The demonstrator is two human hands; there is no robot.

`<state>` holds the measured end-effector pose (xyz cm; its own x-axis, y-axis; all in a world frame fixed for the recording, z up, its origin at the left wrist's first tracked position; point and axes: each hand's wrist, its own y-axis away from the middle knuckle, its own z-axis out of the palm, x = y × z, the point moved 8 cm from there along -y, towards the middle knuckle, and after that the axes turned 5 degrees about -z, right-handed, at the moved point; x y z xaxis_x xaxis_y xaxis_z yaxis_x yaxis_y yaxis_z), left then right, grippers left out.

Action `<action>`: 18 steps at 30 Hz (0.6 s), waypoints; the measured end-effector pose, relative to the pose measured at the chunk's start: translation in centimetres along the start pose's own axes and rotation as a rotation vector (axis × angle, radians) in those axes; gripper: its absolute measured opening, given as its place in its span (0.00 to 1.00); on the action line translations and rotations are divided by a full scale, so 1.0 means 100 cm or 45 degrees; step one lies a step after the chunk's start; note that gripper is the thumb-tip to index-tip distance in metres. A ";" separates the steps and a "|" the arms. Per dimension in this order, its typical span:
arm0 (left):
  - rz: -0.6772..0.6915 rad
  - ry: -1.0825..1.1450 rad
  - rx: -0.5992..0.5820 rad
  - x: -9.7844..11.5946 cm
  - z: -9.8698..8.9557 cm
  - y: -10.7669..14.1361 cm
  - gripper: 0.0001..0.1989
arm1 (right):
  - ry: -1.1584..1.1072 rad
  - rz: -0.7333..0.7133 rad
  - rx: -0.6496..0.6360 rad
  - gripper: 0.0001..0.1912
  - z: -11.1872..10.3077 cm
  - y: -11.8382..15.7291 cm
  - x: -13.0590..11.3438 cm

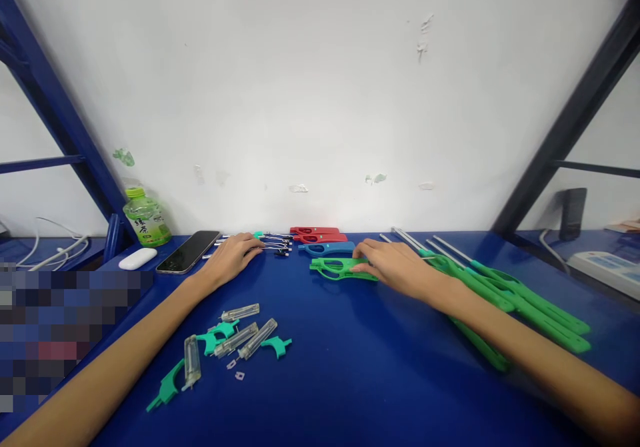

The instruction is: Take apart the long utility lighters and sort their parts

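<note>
Nearby, at seven o'clock, clear cartridges [241, 312] and teal triggers [170, 386] lie loose, seemingly unfitted; green lighters [550, 327] with metal rods, at four o'clock, look mostly assembled. Farther out, the right hand [395, 267] pinches a green handle [345, 270], which extends toward its nine o'clock. The left hand [233, 257] rests by wired parts [275, 242] at its three o'clock; whether it grips any is hidden. Beyond, near twelve, a blue handle [340, 248] and red handles [320, 238] show no rods.

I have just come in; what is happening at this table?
A person's right hand is on a green handle, in front of a blue one and red ones. The left hand is at some thin wires. More green handles lie to the right. Clear cases and teal triggers lie loose, nearer the person.
</note>
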<state>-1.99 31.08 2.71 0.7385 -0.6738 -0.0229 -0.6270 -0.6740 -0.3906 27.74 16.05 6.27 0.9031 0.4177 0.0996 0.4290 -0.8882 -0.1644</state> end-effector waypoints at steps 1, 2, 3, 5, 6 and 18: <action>0.001 -0.015 0.004 0.000 -0.001 0.000 0.16 | 0.004 -0.008 -0.015 0.17 0.002 -0.003 -0.003; 0.000 -0.032 0.008 0.001 -0.001 0.001 0.16 | 0.007 -0.013 -0.028 0.17 0.004 -0.005 -0.006; -0.002 -0.052 0.013 0.001 -0.002 0.002 0.16 | 0.010 -0.013 -0.037 0.17 0.005 -0.006 -0.009; -0.011 -0.095 0.020 0.001 -0.005 0.003 0.16 | 0.019 -0.004 -0.050 0.17 0.008 -0.007 -0.012; -0.016 -0.117 0.023 0.001 -0.006 0.004 0.16 | 0.023 0.002 -0.055 0.17 0.009 -0.007 -0.012; 0.009 -0.132 0.006 0.002 -0.002 0.002 0.16 | -0.014 0.022 -0.088 0.18 0.014 -0.006 -0.007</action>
<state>-2.04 30.78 2.81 0.7558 -0.6436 -0.1206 -0.6315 -0.6675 -0.3945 26.82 16.59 4.92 0.9106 0.4041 0.0868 0.4114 -0.9062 -0.0976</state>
